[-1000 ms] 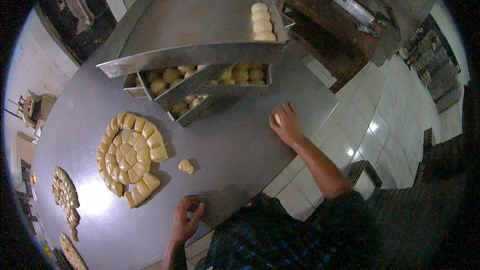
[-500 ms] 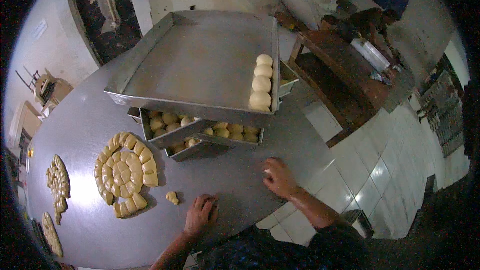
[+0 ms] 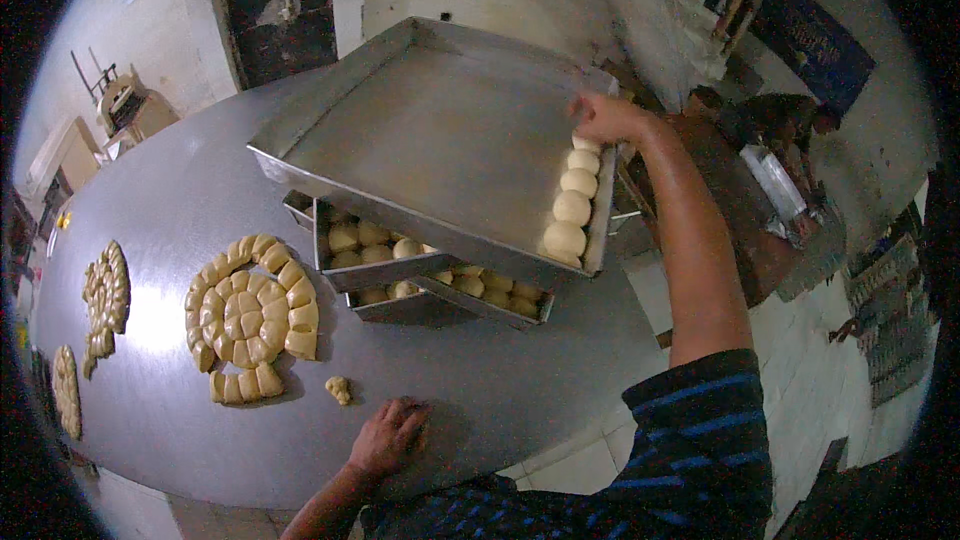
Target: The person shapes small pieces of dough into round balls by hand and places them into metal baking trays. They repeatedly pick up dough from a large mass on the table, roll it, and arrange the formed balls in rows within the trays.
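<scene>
My right hand (image 3: 606,120) reaches over the far right corner of a large metal tray (image 3: 420,130). Its fingers are bent and closed at a pale dough ball (image 3: 586,142), partly hidden beneath them. That ball sits at the far end of a row of round dough balls (image 3: 571,208) along the tray's right wall. My left hand (image 3: 390,437) rests on the metal table near its front edge, fingers curled in; whatever lies under them is hidden. Beside it is a small irregular dough scrap (image 3: 339,390).
Smaller tins of dough balls (image 3: 375,252) are stacked crosswise beneath the tray. Left of them lies a ring-shaped spread of cut dough pieces (image 3: 250,315), with more cut dough (image 3: 105,290) farther left. A person (image 3: 775,130) bends over a wooden table (image 3: 700,170) at the right.
My right hand has moved from the table's front up to the tray's far right corner, where another dough ball now shows under it. My left hand stays low on the table. The view has shifted.
</scene>
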The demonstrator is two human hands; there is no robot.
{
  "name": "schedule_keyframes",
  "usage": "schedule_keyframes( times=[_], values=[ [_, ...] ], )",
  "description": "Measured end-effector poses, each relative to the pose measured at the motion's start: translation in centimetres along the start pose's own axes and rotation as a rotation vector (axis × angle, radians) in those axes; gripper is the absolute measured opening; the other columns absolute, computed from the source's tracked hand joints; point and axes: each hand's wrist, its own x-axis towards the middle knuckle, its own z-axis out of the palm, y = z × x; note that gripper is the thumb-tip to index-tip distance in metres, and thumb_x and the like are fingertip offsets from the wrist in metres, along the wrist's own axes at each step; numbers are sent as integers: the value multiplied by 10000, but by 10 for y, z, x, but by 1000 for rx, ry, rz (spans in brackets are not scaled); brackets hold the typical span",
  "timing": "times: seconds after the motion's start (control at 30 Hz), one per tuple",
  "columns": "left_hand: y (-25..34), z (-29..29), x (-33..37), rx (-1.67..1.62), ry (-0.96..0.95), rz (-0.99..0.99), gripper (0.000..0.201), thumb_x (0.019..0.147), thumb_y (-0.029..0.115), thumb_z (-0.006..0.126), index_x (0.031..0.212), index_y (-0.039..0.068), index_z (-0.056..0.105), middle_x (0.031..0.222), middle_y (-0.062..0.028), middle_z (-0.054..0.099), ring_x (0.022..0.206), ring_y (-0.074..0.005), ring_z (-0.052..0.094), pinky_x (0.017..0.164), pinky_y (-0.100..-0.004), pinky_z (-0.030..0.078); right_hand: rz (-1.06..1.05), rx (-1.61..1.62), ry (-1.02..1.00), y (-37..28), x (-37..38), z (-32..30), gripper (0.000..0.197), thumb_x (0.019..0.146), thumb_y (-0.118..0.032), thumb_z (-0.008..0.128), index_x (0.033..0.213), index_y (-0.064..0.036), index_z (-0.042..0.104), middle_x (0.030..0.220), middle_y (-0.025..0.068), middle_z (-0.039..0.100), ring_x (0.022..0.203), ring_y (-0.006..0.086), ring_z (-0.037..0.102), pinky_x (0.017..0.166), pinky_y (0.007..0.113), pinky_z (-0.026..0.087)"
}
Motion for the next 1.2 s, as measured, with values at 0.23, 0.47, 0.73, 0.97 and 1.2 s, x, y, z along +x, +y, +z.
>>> schedule_keyframes(
  times=[0.23, 0.47, 0.73, 0.97, 1.2],
  values=[
    [-15, 3, -9, 16, 41, 101, 249, 808, 186, 540, 1031, 75, 522, 1119, -104, 490, 947, -319, 514, 805, -399, 465, -48, 50, 335, -74, -12, -11, 396, 863, -317, 515, 1113, -12, 543, 1052, 96, 587, 962, 183, 532, 864, 317, 402],
    [-75, -68, -103, -348, 519, -143, 178, 763, 98, 599, 927, 49, 549, 876, -107, 571, 786, -280, 567, 698, -378, 474, -971, 809, -65, -320, -168, 122, 279, 847, -223, 517, 1021, -18, 588, 995, 113, 607, 911, 244, 572, 819, 351, 447],
    [-330, -254, -407, 424, 1356, -989, 134, 794, 172, 586, 849, 67, 649, 882, -102, 627, 815, -252, 574, 785, -349, 424, -1332, 197, -397, -546, -234, 378, 479, 845, -338, 532, 1274, -149, 429, 1351, 105, 358, 1241, 313, 330, 980, 490, 289],
    [-459, -332, -527, 594, 884, -1692, 387, 817, 415, 522, 1110, 172, 589, 1145, -113, 469, 1052, -309, 404, 868, -431, 376, -1159, -127, -391, -597, -226, 408, 587, 812, -594, 415, 1316, -296, 366, 1417, 20, 262, 1316, 272, 176, 976, 537, 165],
    [-536, -397, -497, 380, 790, -1718, 666, 777, 691, 344, 1197, 213, 540, 1289, -128, 333, 1172, -326, 296, 946, -518, 260, -1098, -196, -469, -613, -226, 401, 564, 774, -595, 487, 1266, -323, 429, 1383, 13, 302, 1303, 252, 193, 994, 511, 125]
  ],
)
